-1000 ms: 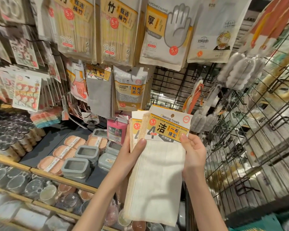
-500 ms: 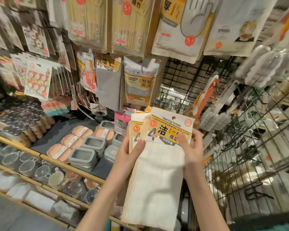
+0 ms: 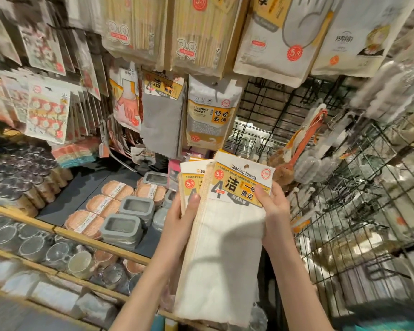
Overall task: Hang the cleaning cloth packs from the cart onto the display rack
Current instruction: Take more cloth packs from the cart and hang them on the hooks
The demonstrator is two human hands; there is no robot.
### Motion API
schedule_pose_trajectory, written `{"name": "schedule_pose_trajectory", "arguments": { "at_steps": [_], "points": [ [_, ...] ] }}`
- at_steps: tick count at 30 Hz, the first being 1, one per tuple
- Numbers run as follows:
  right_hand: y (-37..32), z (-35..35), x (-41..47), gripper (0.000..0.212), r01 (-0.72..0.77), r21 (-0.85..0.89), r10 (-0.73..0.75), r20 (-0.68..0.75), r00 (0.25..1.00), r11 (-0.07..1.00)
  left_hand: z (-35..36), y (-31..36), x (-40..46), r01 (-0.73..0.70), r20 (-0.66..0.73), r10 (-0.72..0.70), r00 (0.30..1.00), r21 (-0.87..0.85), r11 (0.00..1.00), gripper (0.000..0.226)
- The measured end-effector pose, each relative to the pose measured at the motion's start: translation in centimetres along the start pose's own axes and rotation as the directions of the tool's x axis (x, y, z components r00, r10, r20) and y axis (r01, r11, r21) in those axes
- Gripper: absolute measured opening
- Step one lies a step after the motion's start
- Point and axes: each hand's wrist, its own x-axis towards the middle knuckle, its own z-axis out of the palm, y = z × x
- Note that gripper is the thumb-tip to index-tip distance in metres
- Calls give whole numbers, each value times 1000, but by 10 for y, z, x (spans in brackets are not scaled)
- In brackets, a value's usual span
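While both hands grip them, cleaning cloth packs (image 3: 227, 235) upright, header cards uppermost.

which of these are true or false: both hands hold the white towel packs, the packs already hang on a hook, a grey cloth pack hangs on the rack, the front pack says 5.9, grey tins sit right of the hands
1. Both hands hold the white towel packs. True: left hand and right hand each have a grip on them.
2. The packs already hang on a hook. False: they are in the hands, below the rack.
3. A grey cloth pack hangs on the rack. True.
4. The front pack says 5.9. True.
5. Grey tins sit right of the hands. False: they sit to the left.
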Motion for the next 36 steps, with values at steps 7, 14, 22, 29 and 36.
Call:
{"name": "schedule_pose_trajectory", "arguments": {
  "at_steps": [7,14,22,29,36],
  "points": [
    [15,6,10,20,-11,-130,-5,-116,993,991,-6,-5,7,-35,-50,34,998,-27,999,47],
    [25,4,12,22,-51,-106,41,-87,995,993,-13,-10,15,-47,-120,42,992,-38,998,39],
    [44,-15,16,30,-118,-87,102,-170,980,989,-31,-16,26,-67,-187,70,980,23,997,46],
    [68,-43,38,38,-122,-147,73,-298,952,982,-51,-15,37,-77,-252,96,963,84,993,46],
    [94,-36,84,37,-90,-121,43,-343,938,989,-70,-12,45,-128,-261,193,946,247,961,50]
  ]
}}
